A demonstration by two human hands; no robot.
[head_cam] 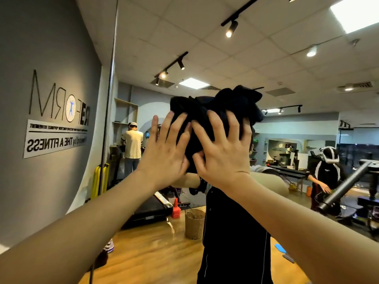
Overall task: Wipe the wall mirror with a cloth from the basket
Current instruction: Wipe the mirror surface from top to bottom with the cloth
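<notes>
From the head view, we press a bunched black cloth [215, 111] against the wall mirror [287, 68] with both hands side by side, left hand [166, 152] and right hand [223, 152], fingers spread flat. A wicker basket [194, 223] shows reflected on the floor below.

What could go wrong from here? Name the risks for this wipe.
1. The black cloth is bunched into a wad, so little of it may lie flat on the mirror; streaks are likely.
2. The left hand has straight fingers spread past the cloth's edge; bare fingertips may smudge the glass.
3. The right hand covers only the wad's lower part, so the loose top folds could slip out.
</notes>
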